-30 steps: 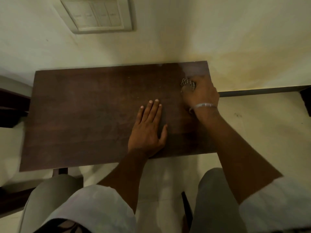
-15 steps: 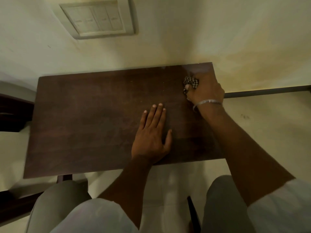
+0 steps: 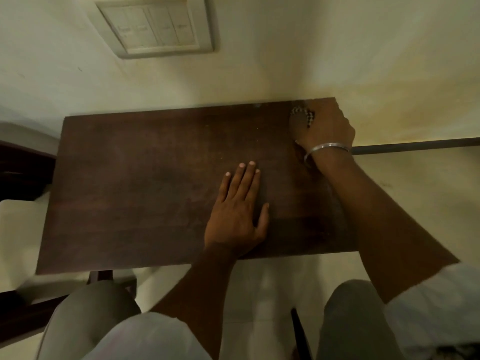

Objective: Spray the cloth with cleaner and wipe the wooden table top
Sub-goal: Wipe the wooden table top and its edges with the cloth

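The dark wooden table top (image 3: 145,183) fills the middle of the head view. At its far right corner my right hand (image 3: 327,127), with a metal bangle on the wrist, is closed on a bunched black-and-white checked cloth (image 3: 302,116) and presses it onto the wood. Only the cloth's left part shows past my fingers. My left hand (image 3: 237,213) lies flat on the table near the front edge, palm down, fingers spread, holding nothing. No spray bottle is in view.
A cream wall with a switch plate (image 3: 155,26) stands directly behind the table. A dark skirting strip (image 3: 415,146) runs off to the right. Dark furniture (image 3: 20,170) sits at the left. My knees (image 3: 88,318) are below the table's front edge.
My right hand has slid the cloth a short way toward the table's far right corner. My left hand has stayed flat in the same spot.
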